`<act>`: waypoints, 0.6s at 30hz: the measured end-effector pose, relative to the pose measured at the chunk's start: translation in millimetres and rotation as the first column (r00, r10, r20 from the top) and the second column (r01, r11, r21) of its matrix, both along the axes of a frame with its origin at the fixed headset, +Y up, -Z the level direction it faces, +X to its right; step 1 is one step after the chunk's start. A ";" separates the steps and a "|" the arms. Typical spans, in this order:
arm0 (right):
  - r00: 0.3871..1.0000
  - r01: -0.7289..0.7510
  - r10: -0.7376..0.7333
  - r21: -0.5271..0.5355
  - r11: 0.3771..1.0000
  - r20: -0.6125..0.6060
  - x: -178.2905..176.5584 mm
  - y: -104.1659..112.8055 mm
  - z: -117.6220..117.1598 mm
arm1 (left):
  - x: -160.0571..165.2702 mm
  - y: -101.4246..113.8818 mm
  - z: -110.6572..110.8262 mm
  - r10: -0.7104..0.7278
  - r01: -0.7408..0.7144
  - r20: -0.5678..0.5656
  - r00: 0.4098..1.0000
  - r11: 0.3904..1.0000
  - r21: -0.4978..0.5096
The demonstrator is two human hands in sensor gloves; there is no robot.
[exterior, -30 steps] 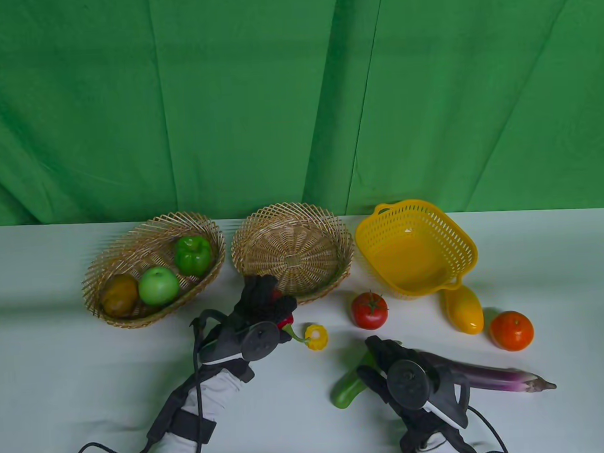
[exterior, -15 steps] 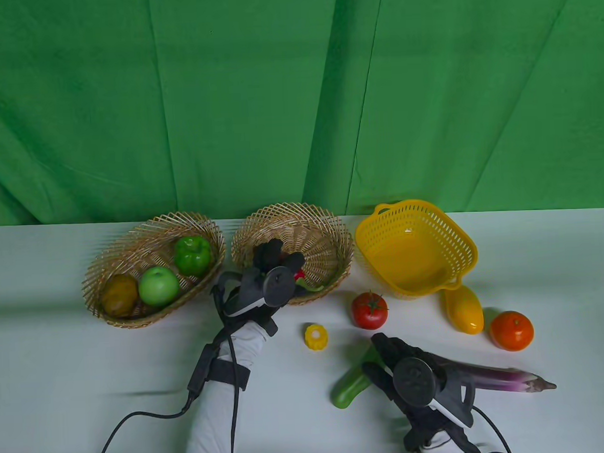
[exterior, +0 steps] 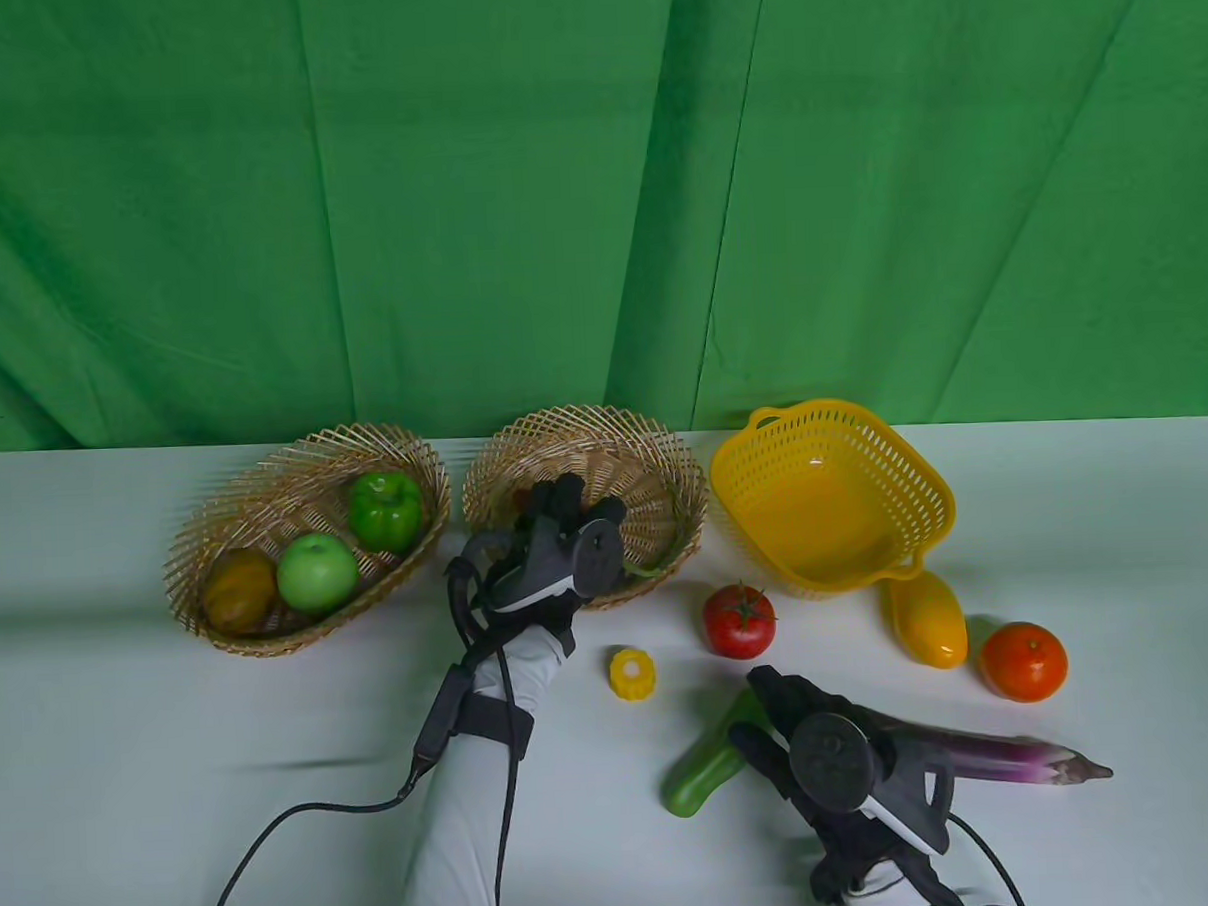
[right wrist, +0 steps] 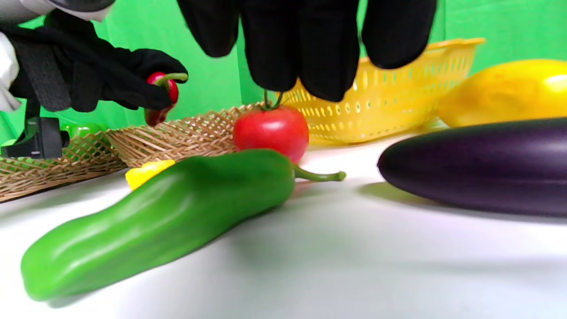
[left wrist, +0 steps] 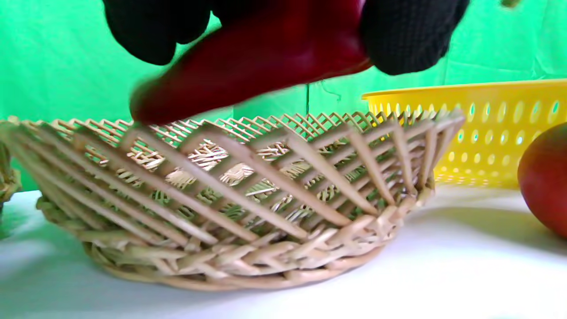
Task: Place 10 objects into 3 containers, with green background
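The left hand [exterior: 558, 540] pinches a red chili pepper [left wrist: 248, 66] above the middle wicker basket [exterior: 654, 451], release apparently next; the right hand [exterior: 817, 744] hovers, fingers loosely hanging, over the green pepper [right wrist: 155, 221].

Green backdrop cloth [exterior: 513, 197], white table [exterior: 125, 714]

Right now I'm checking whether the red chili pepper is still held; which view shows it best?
The left wrist view: the red chili pepper fills the frame, gripped by the left hand above the middle wicker basket. The right wrist view shows it small and distant; the table view hides it.
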State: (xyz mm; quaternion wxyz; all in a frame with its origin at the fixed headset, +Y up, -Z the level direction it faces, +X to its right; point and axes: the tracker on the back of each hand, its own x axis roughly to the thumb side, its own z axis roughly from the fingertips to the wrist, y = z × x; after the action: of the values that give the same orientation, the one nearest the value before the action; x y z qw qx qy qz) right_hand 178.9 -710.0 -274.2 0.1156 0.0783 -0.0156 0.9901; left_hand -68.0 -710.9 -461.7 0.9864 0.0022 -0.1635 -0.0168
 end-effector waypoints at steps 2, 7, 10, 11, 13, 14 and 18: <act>1.000 0.003 -0.003 0.002 1.000 0.000 0.1 0.0 0.0 | 0.5 3.0 0.3 -0.018 0.018 -0.012 1.000 0.999 -0.027; 1.000 0.011 -0.011 0.001 1.000 -0.002 0.6 -0.1 -0.4 | 0.1 5.8 5.0 -0.031 0.031 -0.002 1.000 0.999 -0.027; 1.000 0.014 -0.014 0.005 1.000 -0.004 0.6 0.0 -0.2 | -2.6 6.5 10.2 -0.022 0.022 0.008 1.000 1.000 -0.020; 1.000 0.017 -0.017 0.006 1.000 -0.004 0.7 0.5 -0.1 | -3.6 7.2 12.1 -0.019 0.019 0.012 1.000 1.000 -0.012; 1.000 0.023 -0.023 0.007 1.000 -0.006 0.7 0.5 -0.1 | -5.9 10.7 17.3 0.004 -0.005 0.034 0.999 1.000 0.013; 1.000 0.023 -0.023 0.007 1.000 -0.007 0.6 0.1 -0.3 | -7.2 13.2 20.8 0.017 -0.018 0.040 0.999 1.000 0.021; 1.000 0.024 -0.024 0.003 1.000 -0.010 0.1 -0.4 -0.6 | -11.4 20.7 32.6 0.042 -0.046 0.070 0.997 0.998 0.051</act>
State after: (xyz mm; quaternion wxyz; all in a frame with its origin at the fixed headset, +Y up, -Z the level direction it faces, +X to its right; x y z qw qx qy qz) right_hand 179.0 -710.4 -274.8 0.1276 0.0834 -0.0176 0.9882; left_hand -79.4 -690.1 -429.0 0.9799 0.0325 -0.1968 0.0007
